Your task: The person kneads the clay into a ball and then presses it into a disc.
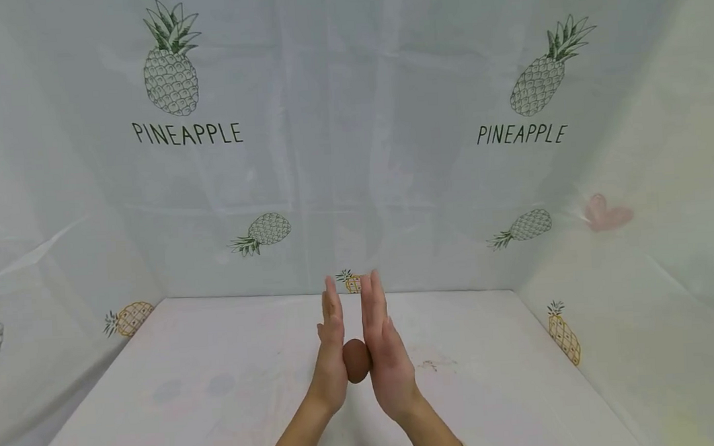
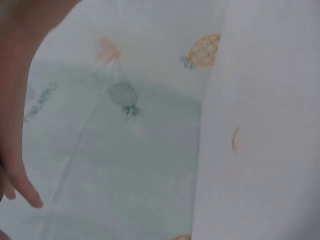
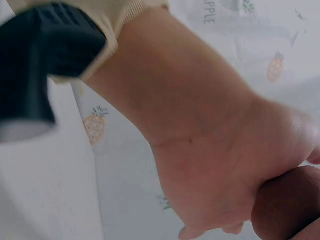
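Note:
A smooth brown egg [image 1: 356, 362] is pressed between the two upright palms, above the white table in the head view. My left hand [image 1: 330, 362] bears on one side of it with fingers straight and pointing up and forward. On the other side my right hand [image 1: 390, 364] presses with its palm, its fingers straight too. From the right wrist view, the egg [image 3: 286, 205] sits against the heel of a palm, cut off by the frame's right edge. Only part of a hand [image 2: 12, 115] shows along the left edge of the left wrist view; the egg is out of sight there.
The table [image 1: 219, 365] is covered in white and has faint stains. A pale sheet [image 1: 353, 149] printed with pineapples hangs behind and along both sides. A dark device [image 3: 70, 45] sits by the beige sleeve [image 3: 125, 20] in the right wrist view.

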